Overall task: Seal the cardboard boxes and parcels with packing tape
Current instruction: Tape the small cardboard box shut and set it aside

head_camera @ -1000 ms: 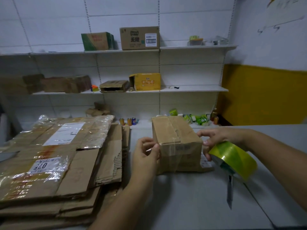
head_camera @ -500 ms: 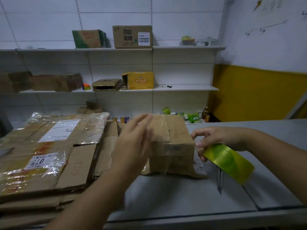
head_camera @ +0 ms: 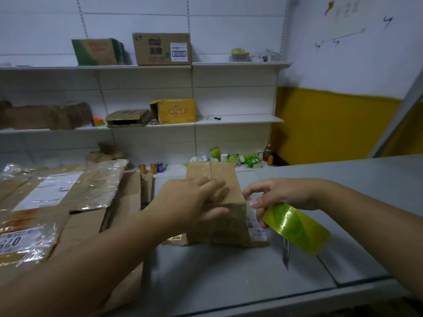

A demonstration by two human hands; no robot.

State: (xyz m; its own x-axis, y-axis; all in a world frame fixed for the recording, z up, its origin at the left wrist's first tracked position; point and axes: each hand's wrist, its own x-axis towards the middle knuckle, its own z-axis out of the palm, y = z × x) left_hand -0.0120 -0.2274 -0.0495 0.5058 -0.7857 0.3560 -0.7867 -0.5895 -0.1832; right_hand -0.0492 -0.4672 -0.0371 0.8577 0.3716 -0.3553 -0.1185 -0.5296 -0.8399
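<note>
Grey table (head_camera: 229, 275), cardboard box (head_camera: 219, 229), white shelves (head_camera: 238, 119)

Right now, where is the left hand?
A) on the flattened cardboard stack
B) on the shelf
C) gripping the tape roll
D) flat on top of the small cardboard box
D: the left hand lies across the top of the small cardboard box, fingers straight; the right hand holds the yellow-green tape roll.

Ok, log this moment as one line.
left hand: presses cardboard box top | right hand: holds tape roll beside box | box: on table
</note>
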